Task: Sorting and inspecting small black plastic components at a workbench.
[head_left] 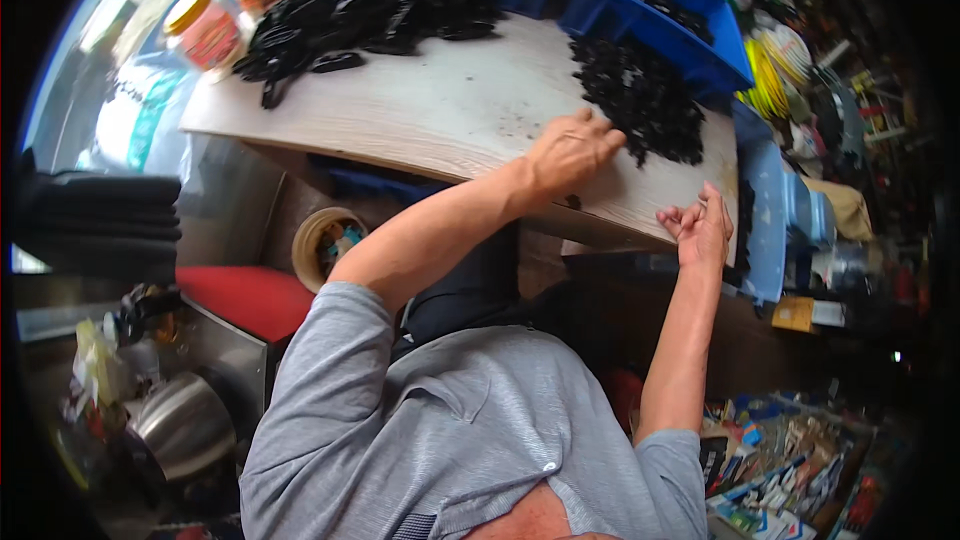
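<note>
At the near-left edge of a pile of small black parts (pixel 640 100), my left hand (pixel 575 148) rests low over the table. Its fingers are bent down and closed, and what they pinch is hidden. My right hand (pixel 700 228) is raised by the table's near right edge, apart from the pile. One finger points up, the others are loosely bent and spaced, and I see nothing in them. A heap of larger black, loop-shaped pieces (pixel 340 20) covers the far left of the pale tabletop (pixel 400 105).
Blue bins (pixel 655 5) line the table's far side, one with black parts inside. Jars with yellow lids (pixel 205 28) stand at the far left corner. Below the table is a round tub (pixel 325 240) beside a red surface (pixel 245 305). Blue trays (pixel 765 210) hang at the right.
</note>
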`<state>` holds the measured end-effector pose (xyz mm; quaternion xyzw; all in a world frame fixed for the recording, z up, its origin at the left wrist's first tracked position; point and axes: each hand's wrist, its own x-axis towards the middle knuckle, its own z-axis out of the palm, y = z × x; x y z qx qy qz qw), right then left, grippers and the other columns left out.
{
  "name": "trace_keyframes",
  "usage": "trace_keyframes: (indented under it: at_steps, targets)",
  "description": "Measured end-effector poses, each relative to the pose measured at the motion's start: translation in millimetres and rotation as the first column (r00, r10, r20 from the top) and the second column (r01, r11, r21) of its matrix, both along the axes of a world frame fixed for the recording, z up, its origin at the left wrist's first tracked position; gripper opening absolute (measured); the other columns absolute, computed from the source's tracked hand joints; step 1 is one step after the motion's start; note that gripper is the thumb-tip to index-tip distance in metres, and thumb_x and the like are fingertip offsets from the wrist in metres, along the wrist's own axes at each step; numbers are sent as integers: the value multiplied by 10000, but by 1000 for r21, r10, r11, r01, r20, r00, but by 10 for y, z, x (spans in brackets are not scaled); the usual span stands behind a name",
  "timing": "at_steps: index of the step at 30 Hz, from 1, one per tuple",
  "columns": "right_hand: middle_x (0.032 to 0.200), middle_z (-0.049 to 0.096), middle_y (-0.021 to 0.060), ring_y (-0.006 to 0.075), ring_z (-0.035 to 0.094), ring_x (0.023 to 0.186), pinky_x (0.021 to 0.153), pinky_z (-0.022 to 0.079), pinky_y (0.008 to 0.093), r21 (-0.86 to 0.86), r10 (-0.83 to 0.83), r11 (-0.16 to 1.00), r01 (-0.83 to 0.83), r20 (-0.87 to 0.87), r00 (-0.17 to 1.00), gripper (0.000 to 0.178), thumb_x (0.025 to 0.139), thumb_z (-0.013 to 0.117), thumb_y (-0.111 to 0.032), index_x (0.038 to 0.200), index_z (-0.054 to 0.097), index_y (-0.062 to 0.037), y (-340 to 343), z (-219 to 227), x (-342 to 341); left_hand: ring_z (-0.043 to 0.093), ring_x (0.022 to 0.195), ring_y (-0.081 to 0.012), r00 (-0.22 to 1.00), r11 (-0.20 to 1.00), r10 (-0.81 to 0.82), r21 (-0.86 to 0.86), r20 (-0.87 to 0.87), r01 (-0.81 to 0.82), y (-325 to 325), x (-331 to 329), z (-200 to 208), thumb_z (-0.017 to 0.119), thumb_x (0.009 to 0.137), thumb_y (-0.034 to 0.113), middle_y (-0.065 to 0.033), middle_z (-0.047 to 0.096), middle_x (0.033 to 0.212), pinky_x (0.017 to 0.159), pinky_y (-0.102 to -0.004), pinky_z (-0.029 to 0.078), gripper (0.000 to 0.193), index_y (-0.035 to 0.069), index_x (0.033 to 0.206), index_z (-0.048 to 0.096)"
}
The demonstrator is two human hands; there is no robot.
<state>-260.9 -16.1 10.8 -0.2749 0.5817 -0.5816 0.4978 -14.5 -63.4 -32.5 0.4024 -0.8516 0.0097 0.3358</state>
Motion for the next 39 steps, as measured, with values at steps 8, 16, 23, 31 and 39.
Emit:
trace_keyframes:
  at_steps: [8, 16, 23, 31, 39]
  targets:
    - [496, 487, 10, 165, 591, 480, 491, 568, 350, 39, 372, 928, -369, -120, 921, 304, 887, 710, -285, 1072, 597, -72, 32, 8, 730, 632, 605, -118, 529, 618, 354, 618, -771, 487, 290, 89, 144, 671, 904, 109, -60, 642, 728, 528, -255, 535, 136, -22, 938, 650]
    - [605, 569, -18, 58, 478, 428, 424, 426, 199, -104, 416, 891, -441, -199, 887, 212, 877, 727, -236, 970, 659, -58, 48, -118, 785, 636, 638, -129, 235, 368, 525, 466, -818, 805, 532, 60, 247, 686, 887, 97, -75, 649, 820, 591, -251, 548, 165, -30, 981, 640]
    - [584, 556, -25, 66, 485, 435, 410, 428, 225, -92, 434, 889, -448, -142, 890, 212, 874, 738, -235, 968, 653, -65, 81, -95, 884, 662, 697, -144, 121, 483, 557, 439, -822, 757, 575, 2, 129, 665, 886, 57, -90, 652, 871, 632, -249, 563, 173, -35, 1021, 610]
    - [566, 548, -14, 74, 496, 441, 444, 515, 275, -93, 431, 893, -441, -109, 896, 313, 867, 747, -258, 1084, 644, -57, 90, -42, 866, 665, 725, -157, 67, 459, 589, 401, -805, 793, 539, 52, 149, 660, 885, 43, -92, 647, 858, 637, -258, 584, 114, -19, 951, 591]
    - [581, 555, -4, 86, 496, 432, 423, 452, 241, -41, 540, 831, -554, -178, 823, 246, 885, 717, -232, 1015, 653, -33, 32, -24, 870, 648, 675, -153, 196, 391, 532, 444, -824, 806, 570, 132, 202, 681, 874, 62, -76, 625, 817, 620, -275, 575, 169, -27, 974, 578]
